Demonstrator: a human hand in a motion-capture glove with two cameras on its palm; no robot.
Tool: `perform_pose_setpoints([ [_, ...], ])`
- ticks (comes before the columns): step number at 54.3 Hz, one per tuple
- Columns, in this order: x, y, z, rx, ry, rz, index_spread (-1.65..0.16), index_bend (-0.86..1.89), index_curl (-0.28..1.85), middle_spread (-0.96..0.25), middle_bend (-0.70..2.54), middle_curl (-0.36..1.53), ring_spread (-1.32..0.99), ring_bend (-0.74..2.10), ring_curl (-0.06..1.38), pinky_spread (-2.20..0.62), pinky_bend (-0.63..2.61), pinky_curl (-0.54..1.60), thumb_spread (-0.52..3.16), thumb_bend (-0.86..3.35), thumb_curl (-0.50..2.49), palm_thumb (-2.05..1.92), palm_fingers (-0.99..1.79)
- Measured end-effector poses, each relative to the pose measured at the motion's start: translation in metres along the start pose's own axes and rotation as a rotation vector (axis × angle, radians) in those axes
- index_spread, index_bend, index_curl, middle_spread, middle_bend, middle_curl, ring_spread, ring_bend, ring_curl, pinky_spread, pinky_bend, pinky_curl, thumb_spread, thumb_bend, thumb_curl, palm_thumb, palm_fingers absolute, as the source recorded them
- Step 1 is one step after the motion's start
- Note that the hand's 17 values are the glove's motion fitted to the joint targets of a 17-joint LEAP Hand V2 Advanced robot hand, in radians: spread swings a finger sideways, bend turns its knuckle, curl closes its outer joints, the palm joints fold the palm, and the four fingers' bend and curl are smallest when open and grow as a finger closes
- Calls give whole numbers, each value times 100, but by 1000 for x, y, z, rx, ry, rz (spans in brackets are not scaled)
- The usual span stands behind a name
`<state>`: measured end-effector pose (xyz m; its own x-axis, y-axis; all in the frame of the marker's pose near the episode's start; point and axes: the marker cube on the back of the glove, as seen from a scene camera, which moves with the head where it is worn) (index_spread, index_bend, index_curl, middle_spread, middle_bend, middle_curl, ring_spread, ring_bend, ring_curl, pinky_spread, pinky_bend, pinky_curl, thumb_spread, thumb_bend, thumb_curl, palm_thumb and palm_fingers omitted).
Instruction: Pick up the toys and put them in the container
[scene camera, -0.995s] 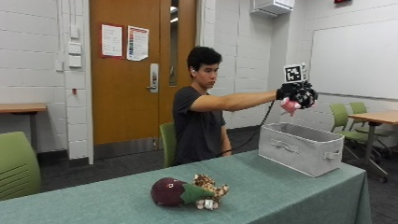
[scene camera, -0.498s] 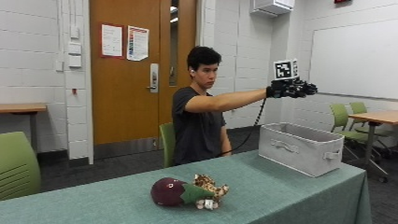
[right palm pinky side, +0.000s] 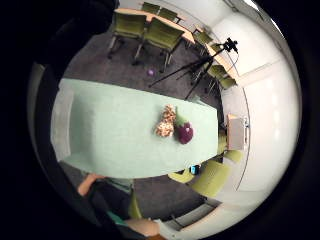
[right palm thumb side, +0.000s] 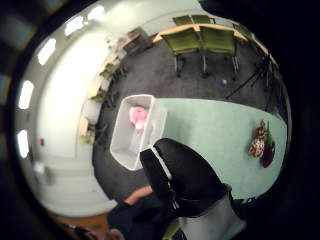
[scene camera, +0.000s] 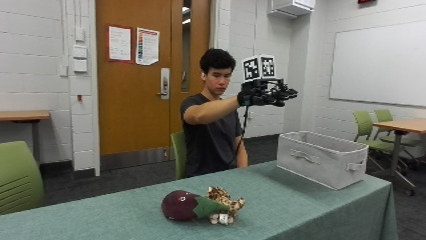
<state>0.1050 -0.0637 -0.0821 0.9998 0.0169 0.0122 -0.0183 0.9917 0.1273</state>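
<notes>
The gloved right hand (scene camera: 267, 93) is raised at head height, centre-right of the outside view, above the table (scene camera: 299, 200) and short of the container (scene camera: 324, 158). It has drawn back towards the person from a position over the container a second ago. Then a pink object showed in its grasp; now it carries nothing, fingers spread and released.

The thumb-side palm view shows a pink toy (right palm thumb side: 137, 117) lying inside the container, upper left of centre. That toy appears to be the item just dropped, though the view is too distorted to confirm its form.

Two toys remain on the table, lower centre of the outside view: a maroon eggplant plush (scene camera: 186, 205) and a spotted plush (scene camera: 225, 202) touching it, both well apart from the container.

Judgement: one deposit complete; task unfinished, two items outstanding. Next the hand needs to descend to the pair.
</notes>
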Motion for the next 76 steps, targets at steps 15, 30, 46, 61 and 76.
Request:
perform_pose_setpoints([
  [15,111,9,61,-51,-6,138,-28,14,24,-4,17,38,-15,26,25,-2,88,33,114,-7,25,-10,-8],
  [30,169,23,152,-194,-22,216,-30,13,25,-5,18,37,-15,24,27,-2,83,32,108,-8,21,-10,-9],
  [46,203,41,234,-292,-41,256,-30,12,24,-6,15,34,-14,18,28,-2,76,31,106,-7,19,-9,-18],
  [61,218,58,280,-368,-8,275,-30,17,26,-7,16,33,-14,10,23,-6,66,30,107,-6,18,-8,-23],
  [76,234,68,285,-193,54,317,-35,24,33,-9,14,27,-17,35,25,-13,54,29,109,-4,19,-5,11],
])
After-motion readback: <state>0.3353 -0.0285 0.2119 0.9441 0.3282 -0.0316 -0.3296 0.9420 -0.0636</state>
